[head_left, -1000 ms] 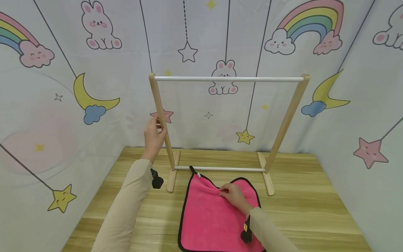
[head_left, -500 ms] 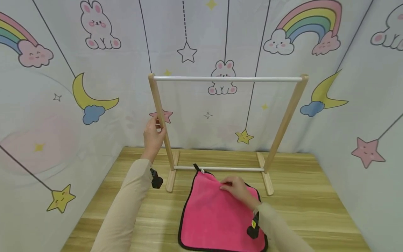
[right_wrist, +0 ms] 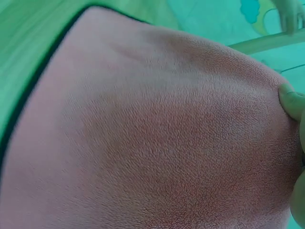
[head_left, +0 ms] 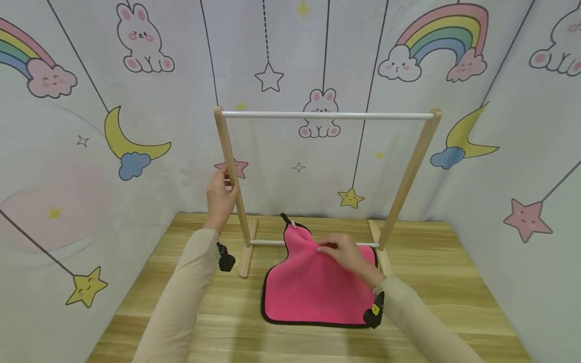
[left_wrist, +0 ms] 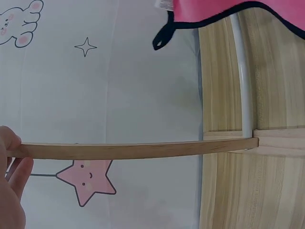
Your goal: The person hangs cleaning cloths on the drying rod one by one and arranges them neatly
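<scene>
In the head view, my left hand (head_left: 221, 201) grips the left wooden post (head_left: 227, 143) of a small drying rack. The left wrist view shows its thumb and fingers around that post (left_wrist: 119, 151). A pink towel (head_left: 313, 290) with black edging is pinched near its upper edge by my right hand (head_left: 347, 254). Its black hanging loop (head_left: 285, 218) and white label stick up at the upper left corner. The towel hangs in front of the rack's lower white bar (head_left: 268, 243), hiding much of it. Close up, the right wrist view shows the towel's fuzzy surface (right_wrist: 157, 119).
Above the towel, the rack's white top rail (head_left: 372, 116) spans two wooden posts on flat feet (head_left: 245, 262). The rack stands on a wood-grain table (head_left: 454, 302). A white cloth backdrop (head_left: 290, 191) printed with rabbits, stars and rainbows surrounds it.
My right hand has raised the towel and moved it away from me, towards the rack; its near edge has drawn back over the table. My left hand stays on the post.
</scene>
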{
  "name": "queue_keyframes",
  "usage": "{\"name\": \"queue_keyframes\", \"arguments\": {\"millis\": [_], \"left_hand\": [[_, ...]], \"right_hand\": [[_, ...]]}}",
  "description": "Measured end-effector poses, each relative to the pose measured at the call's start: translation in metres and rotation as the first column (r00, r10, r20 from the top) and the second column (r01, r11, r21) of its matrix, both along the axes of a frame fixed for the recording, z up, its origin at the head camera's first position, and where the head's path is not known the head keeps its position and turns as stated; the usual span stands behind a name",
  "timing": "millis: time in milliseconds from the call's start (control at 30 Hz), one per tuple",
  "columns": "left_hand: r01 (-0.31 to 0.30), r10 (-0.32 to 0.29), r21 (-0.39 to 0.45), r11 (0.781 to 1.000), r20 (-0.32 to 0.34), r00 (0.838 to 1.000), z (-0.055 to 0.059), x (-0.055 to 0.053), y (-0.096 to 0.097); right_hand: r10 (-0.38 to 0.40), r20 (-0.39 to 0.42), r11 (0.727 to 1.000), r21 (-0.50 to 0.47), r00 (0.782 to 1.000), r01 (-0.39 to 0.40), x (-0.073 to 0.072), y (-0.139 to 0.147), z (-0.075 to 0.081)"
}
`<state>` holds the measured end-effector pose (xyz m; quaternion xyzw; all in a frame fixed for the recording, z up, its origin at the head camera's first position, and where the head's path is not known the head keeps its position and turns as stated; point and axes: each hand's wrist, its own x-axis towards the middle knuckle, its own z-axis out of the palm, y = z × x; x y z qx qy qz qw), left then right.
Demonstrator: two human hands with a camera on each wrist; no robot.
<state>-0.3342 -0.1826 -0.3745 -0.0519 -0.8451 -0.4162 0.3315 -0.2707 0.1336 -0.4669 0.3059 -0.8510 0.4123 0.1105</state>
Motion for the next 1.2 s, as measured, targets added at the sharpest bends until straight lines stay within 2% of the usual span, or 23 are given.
{"name": "queue_keyframes", "arguments": {"millis": [167, 367, 633, 800, 900, 1033, 1133, 1200], "left_hand": [[-0.002, 0.002, 0.0, 1.0, -0.001, 1.0, -0.001, 0.0, 0.0], [-0.006, 0.006, -0.001, 1.0, -0.006, 1.0, -0.001, -0.001, 0.0], [-0.008, 0.008, -0.005, 1.0, -0.008, 1.0, -0.001, -0.001, 0.001], [-0.007, 0.007, 0.0, 1.0, -0.012, 1.0, -0.002, -0.001, 0.001], [-0.008, 0.008, -0.002, 1.0, -0.008, 1.0, -0.003, -0.001, 0.001], [-0.009, 0.009, -0.003, 1.0, 0.002, 1.0, -0.003, -0.001, 0.001], [-0.012, 0.012, -0.002, 1.0, 0.004, 1.0, -0.003, -0.002, 0.001], [-0.013, 0.013, -0.001, 1.0, 0.002, 1.0, -0.003, -0.002, 0.001]], "right_hand": [[0.049, -0.046, 0.996, -0.076, 0.998, -0.053, -0.007, -0.001, 0.034], [0.069, -0.096, 0.991, -0.108, 0.993, -0.079, -0.015, -0.002, 0.07], [0.049, -0.207, 0.989, -0.13, 0.977, -0.077, -0.022, -0.009, 0.112], [0.05, -0.25, 0.984, -0.151, 0.967, -0.09, -0.024, -0.013, 0.132], [0.048, -0.286, 0.984, -0.151, 0.957, -0.095, -0.025, -0.016, 0.142], [0.036, -0.342, 0.989, -0.126, 0.939, -0.084, -0.009, -0.022, 0.169], [0.02, -0.382, 0.991, -0.118, 0.924, -0.07, -0.009, -0.023, 0.182], [0.015, -0.404, 0.989, -0.128, 0.915, -0.073, -0.018, -0.021, 0.184]]}}
